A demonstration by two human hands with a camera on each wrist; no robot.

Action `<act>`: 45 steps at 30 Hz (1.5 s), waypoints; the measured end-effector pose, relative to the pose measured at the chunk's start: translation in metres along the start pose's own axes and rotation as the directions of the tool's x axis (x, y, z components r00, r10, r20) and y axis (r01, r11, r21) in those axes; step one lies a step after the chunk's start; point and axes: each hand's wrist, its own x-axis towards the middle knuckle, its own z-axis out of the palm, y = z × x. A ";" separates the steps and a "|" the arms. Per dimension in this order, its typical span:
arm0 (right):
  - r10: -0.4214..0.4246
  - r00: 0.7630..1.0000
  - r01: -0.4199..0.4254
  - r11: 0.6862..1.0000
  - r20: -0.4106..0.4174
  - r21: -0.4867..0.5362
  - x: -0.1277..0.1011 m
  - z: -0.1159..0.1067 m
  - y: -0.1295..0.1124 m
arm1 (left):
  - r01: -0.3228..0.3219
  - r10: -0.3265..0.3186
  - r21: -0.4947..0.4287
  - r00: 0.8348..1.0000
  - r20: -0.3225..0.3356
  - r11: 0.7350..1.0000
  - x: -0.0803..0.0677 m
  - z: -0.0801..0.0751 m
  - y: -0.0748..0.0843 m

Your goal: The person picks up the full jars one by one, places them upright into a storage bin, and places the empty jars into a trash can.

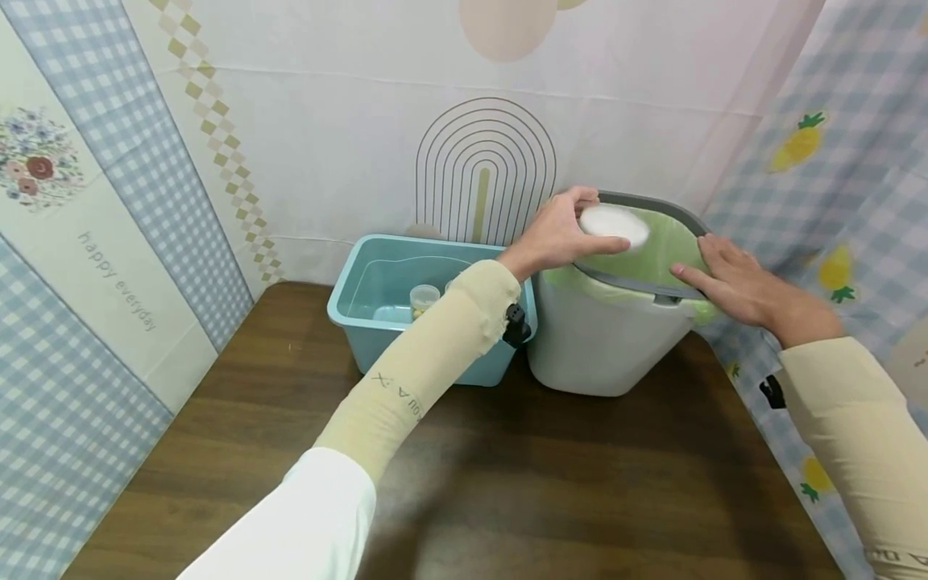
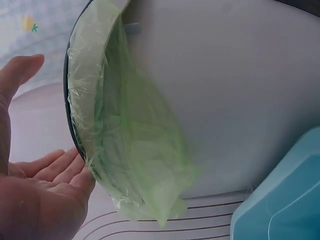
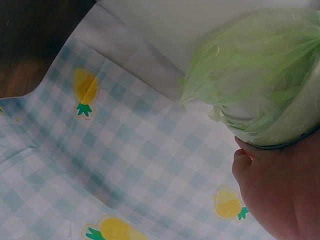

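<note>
My left hand (image 1: 554, 234) is over the left side of a trash bin (image 1: 605, 338), thumb and fingers spread wide. A smooth white oval object (image 1: 615, 227), blurred by motion, shows between them above the bin's mouth; its kind is unclear. In the left wrist view the left hand (image 2: 47, 195) has straight fingers beside the bin's rim, and no white object is visible there. My right hand (image 1: 739, 278) rests on the bin's right rim with extended fingers, its thumb reaching over the opening. A green bag (image 1: 667, 242) lines the bin and folds over its grey rim.
Left of the bin stands a light blue tub (image 1: 377, 338), partly behind my left forearm. Inside it is a small clear cup (image 1: 424, 298) with yellowish contents. Both containers stand on a dark wooden table (image 1: 580, 483), against a printed cloth backdrop (image 1: 326, 161).
</note>
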 end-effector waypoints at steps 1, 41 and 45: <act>-0.001 1.000 0.001 1.000 0.001 0.001 0.000 0.000 0.000 | 0.000 0.000 -0.010 1.000 0.002 1.000 -0.002 -0.001 0.000; -0.008 1.000 0.008 1.000 -0.003 0.011 -0.007 0.003 -0.001 | -0.023 -0.048 0.578 0.993 0.107 0.816 -0.150 -0.119 -0.055; -0.019 1.000 0.019 1.000 -0.010 0.013 -0.008 0.005 -0.004 | -0.023 -0.038 0.599 0.995 0.089 0.801 -0.171 -0.121 -0.079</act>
